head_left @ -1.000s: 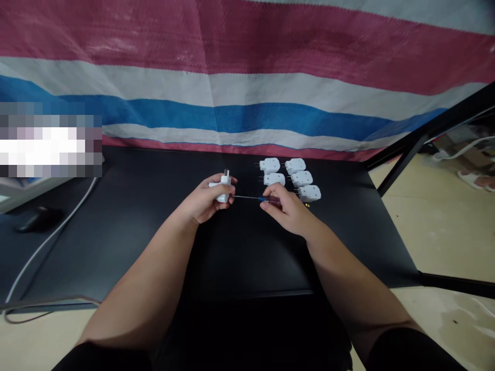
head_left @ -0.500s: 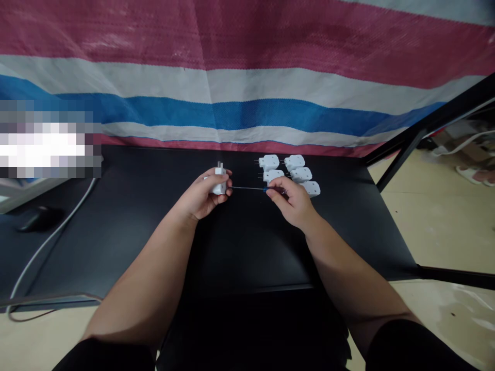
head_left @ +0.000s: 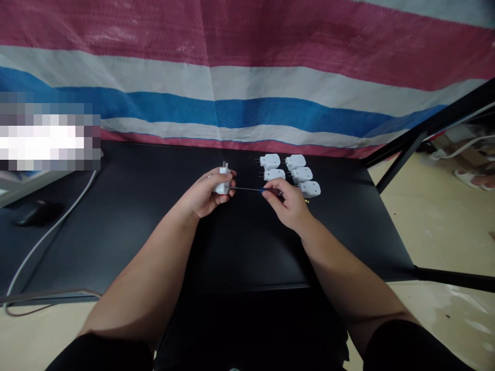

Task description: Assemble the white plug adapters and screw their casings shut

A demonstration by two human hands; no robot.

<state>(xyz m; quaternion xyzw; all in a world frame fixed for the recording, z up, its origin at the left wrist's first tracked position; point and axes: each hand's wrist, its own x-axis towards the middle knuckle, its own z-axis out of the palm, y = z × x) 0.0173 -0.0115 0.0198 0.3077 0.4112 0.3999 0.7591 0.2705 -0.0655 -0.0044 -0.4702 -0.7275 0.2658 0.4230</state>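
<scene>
My left hand (head_left: 203,195) is closed around a white plug adapter (head_left: 223,184), whose metal prongs point up and away from me. My right hand (head_left: 288,203) grips the dark blue handle of a screwdriver (head_left: 245,189). Its thin shaft runs level to the left, and the tip meets the right side of the held adapter; my fingers partly hide the contact. Just beyond my right hand, several more white plug adapters (head_left: 302,174) lie in two columns, most with prongs toward the left. A small yellow bit, perhaps the handle's end, shows behind my right hand.
The black table (head_left: 240,247) spans the view. On its left are a dark computer mouse (head_left: 36,212), a pale cable (head_left: 58,224) and a blurred-out bright object. A striped sheet (head_left: 247,111) hangs behind the table; a black metal frame (head_left: 410,139) stands at the right.
Both hands stay almost in place. My right hand has shifted slightly left with the screwdriver, and its fingers have turned a little on the handle. The held adapter sits marginally further right.
</scene>
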